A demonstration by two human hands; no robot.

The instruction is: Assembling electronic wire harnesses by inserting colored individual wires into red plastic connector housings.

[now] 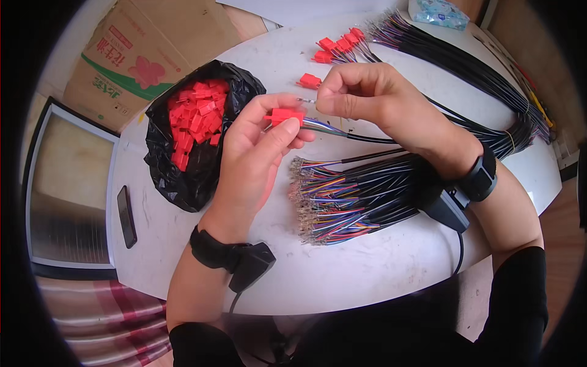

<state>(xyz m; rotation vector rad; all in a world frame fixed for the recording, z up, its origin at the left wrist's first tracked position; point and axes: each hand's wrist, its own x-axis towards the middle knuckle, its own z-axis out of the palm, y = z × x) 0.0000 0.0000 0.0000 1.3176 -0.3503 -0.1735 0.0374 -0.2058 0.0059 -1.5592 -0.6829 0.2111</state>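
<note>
Connector [285, 116] (red) in left hand [255, 147]

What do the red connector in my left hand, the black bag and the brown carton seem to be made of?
The red connector looks like moulded plastic, smooth and evenly coloured. The black bag seems to be thin plastic film, judging by its glossy crinkles. The brown carton is probably cardboard, matte and printed.

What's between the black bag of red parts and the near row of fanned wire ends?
The left hand, holding a red connector, then a strip of white table before the wire ends. Shows in the head view.
</note>
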